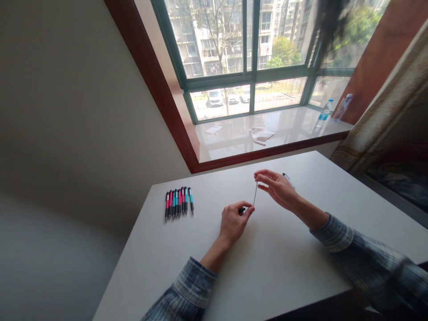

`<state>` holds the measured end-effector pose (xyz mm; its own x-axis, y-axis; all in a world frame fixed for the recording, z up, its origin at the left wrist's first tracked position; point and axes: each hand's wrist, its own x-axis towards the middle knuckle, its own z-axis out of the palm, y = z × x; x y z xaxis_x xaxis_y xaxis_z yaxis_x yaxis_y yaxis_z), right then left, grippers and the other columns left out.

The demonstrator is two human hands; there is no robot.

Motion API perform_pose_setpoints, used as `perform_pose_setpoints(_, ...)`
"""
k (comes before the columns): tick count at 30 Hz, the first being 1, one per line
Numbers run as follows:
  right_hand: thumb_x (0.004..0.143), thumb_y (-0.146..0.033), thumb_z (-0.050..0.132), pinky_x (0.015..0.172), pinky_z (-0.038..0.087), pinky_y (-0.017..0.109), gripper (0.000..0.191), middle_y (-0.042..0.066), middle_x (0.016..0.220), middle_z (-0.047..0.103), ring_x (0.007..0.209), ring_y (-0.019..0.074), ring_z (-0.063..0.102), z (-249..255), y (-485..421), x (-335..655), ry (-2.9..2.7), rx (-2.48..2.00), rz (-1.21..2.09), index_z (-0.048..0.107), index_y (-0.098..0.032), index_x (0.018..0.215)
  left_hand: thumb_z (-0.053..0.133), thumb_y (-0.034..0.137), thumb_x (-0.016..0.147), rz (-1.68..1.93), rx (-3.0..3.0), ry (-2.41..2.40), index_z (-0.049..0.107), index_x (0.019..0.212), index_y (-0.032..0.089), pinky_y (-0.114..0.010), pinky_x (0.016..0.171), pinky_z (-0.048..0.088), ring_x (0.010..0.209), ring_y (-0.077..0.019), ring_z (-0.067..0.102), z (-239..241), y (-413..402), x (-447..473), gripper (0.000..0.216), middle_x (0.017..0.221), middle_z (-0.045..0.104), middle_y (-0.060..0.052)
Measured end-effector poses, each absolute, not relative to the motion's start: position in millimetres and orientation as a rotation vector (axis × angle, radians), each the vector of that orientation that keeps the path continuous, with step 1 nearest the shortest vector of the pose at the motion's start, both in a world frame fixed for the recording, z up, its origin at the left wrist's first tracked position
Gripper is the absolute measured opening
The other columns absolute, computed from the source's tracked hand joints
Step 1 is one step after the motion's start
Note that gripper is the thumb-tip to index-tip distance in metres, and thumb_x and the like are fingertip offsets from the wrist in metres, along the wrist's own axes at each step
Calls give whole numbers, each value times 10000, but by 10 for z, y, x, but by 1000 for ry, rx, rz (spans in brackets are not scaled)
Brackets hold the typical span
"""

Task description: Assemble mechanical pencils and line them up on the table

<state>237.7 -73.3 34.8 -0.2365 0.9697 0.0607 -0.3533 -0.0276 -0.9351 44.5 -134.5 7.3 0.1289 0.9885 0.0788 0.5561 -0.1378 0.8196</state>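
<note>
A thin pen refill [256, 193] stands nearly upright between my two hands, above the white table. Its lower end is pinched by my left hand [234, 221], closed with thumb and forefinger together. A small black piece [241, 210], perhaps a pen grip, shows within the curled fingers of that hand. My right hand [278, 188] is closed on the refill's upper end with its fingertips. Just behind the right hand, partly hidden by it, lies a pen part [288, 179] with a black clip.
A row of several pink and teal pens [176, 203] lies at the left on the white table [200, 249]. Behind the table is a windowsill [230, 142] with a crumpled cloth [261, 134] and water bottles [325, 110]. A curtain [377, 98] hangs at the right.
</note>
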Motion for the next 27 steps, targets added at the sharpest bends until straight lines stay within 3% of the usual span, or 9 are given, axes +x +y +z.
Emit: perform_pose_setpoints(27, 773, -407, 833, 847, 427, 318, 235, 33, 1033, 658, 957, 182, 563, 306, -757, 2382, -1112, -853, 1618, 766, -264, 948, 645, 474, 865, 961, 1683, 1434, 794, 871, 188, -247, 587, 336, 569, -112, 404, 62, -1338, 444, 323, 612, 555, 27)
